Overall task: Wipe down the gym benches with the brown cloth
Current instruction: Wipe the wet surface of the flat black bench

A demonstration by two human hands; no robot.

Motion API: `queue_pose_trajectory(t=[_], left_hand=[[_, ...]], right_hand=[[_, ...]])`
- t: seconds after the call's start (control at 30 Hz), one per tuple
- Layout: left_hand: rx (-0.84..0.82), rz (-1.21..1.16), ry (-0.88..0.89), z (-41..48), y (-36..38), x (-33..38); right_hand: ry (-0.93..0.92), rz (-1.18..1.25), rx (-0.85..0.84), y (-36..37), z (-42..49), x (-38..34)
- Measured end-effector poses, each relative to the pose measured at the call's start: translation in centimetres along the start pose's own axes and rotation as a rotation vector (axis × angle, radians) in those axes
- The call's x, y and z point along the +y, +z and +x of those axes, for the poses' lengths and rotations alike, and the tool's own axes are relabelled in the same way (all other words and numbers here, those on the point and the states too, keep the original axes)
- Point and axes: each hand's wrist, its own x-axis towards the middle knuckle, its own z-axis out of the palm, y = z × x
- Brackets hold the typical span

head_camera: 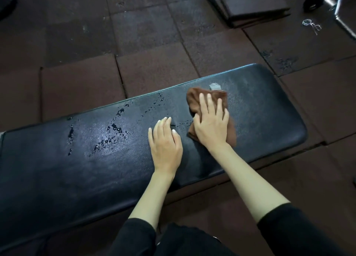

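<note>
Pressing down flat, the fingers [202, 105] of the right hand [211, 126] are spread and straight across the crumpled brown cloth [194, 98]. Nothing is curled round it, just palm weight pinning it to the pad. The left hand [165, 142] lies just beside it, fingers straight, palm down on bare vinyl, holding nothing.

That cloth sits right of centre in the frame, on the long black padded vinyl bench [57, 169], toward its rounded right end. It looks soft, light and limp, bunched into folds, so it should slide easily but ruck up under a push. A broad flat palm over its middle seems the best hold, or a gather of the folded edge.

The bench skin is pebbled and glossy, likely slick where wet. Beads and streaks of water [115, 128] dot it left of centre, and a pale grey scuffed patch [214, 86] shows just past the cloth's upper edge.

Farther out are square reddish-brown rubber floor tiles [154, 70], matte and grainy. Stacked dark mats [254, 3] sit at the upper right, with small metal rings [312, 25] on the floor.
</note>
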Motion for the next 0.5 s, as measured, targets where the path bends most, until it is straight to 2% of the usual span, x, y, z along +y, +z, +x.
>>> queue_pose_trajectory(t=[0.1, 0.17, 0.33, 0.5], left_hand=[[-0.001, 0.022, 0.013, -0.5, -0.5, -0.3], [-0.005, 0.043, 0.022, -1.2, -1.1, -1.0], [-0.016, 0.106, 0.046, -2.7, -3.1, -3.7], [-0.025, 0.199, 0.083, -4.0, -4.6, -6.4]], right_hand=[[-0.206, -0.040, -0.023, -0.4, -0.9, 2.2], [-0.230, -0.049, -0.017, -0.9, -1.3, 4.3], [0.141, -0.017, 0.058, -1.9, -2.1, 7.8], [0.340, 0.004, 0.079, -1.0, -2.1, 4.1]])
